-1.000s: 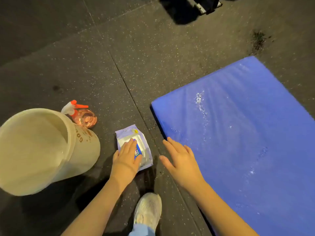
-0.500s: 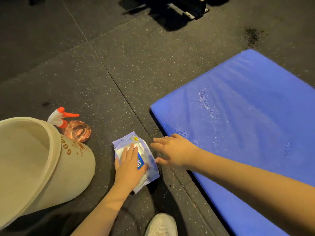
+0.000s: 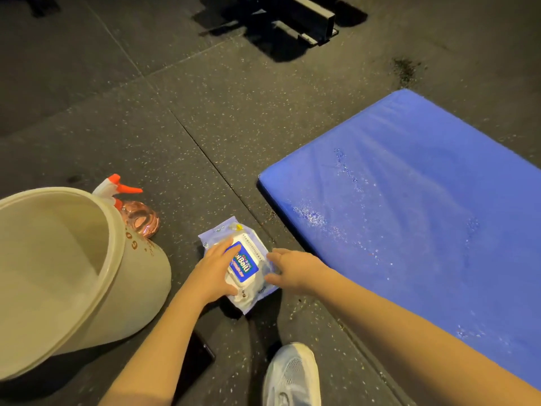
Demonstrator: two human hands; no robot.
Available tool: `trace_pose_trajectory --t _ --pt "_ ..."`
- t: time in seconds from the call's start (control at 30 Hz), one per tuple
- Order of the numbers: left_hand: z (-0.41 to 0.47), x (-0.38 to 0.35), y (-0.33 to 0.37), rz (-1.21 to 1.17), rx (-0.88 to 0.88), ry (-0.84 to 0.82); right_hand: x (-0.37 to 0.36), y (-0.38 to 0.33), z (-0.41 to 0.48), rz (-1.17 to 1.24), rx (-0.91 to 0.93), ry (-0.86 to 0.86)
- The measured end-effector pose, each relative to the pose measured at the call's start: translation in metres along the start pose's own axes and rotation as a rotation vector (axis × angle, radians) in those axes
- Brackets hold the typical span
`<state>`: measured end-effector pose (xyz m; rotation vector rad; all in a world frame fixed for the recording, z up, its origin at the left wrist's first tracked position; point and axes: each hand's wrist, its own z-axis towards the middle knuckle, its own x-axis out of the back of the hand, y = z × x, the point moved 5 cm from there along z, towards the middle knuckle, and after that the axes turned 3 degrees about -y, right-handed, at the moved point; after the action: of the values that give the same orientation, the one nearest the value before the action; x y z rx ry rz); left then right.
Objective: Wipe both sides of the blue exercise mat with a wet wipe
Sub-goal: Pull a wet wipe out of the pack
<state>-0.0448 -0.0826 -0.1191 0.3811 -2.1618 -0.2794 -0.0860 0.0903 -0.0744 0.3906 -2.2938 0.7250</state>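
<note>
Change since earlier frame: the right hand [image 3: 295, 269] has crossed from the corner of the mat to the right edge of the wet wipe pack [image 3: 244, 263]; the pack itself has barely shifted.
Left hand [image 3: 213, 271]: laid flat on the pack's hard lid, fingers straight and thumb along the near edge. It appears to be pinning the pack to the floor [image 3: 205, 112] so that the lid can be worked.
Right hand: thumb and fingers apart, tips at the pack's edge and not yet closed on anything.
Step in hand: judged to be opening the pack to draw a wipe; no wipe is out.
Blue exercise mat [image 3: 409, 215]: flat on the floor to the right, near corner just beside the pack. Its upper face shows scattered wet specks and is unwiped.
Pack contents: lid shut, wipes not visible.
Bucket [image 3: 140, 288]: beige, standing left of the pack within easy reach. Nothing can be made out inside it.
Spray bottle [image 3: 137, 215]: clear pink body, orange trigger, just behind the bucket; fill level cannot be told.
Shoe [image 3: 292, 373]: white, planted near the pack.
</note>
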Motion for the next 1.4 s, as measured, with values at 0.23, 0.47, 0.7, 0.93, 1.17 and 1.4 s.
trace_pose_trajectory --t 0.23,0.47,0.7,0.93,1.17,1.4 --pt "0.009 0.014 -0.006 0.106 -0.040 0.079 -0.047 -0.009 0.017 0.272 -0.135 0.085" --pt "0.012 0.007 0.002 0.222 0.000 0.050 -0.065 -0.019 0.021 0.244 -0.303 0.301" --pt "0.018 -0.006 0.021 0.313 0.062 0.121 -0.043 0.004 0.028 0.048 -0.243 0.354" --pt "0.021 -0.007 0.029 0.653 -0.223 0.157 -0.035 0.014 0.020 -0.040 -0.130 0.444" --pt "0.023 0.029 0.036 0.328 -0.086 0.359 -0.042 0.022 0.013 -0.094 -0.093 0.582" --pt "0.050 0.056 0.033 -0.098 0.129 0.488 -0.036 0.029 0.010 -0.170 0.095 0.739"
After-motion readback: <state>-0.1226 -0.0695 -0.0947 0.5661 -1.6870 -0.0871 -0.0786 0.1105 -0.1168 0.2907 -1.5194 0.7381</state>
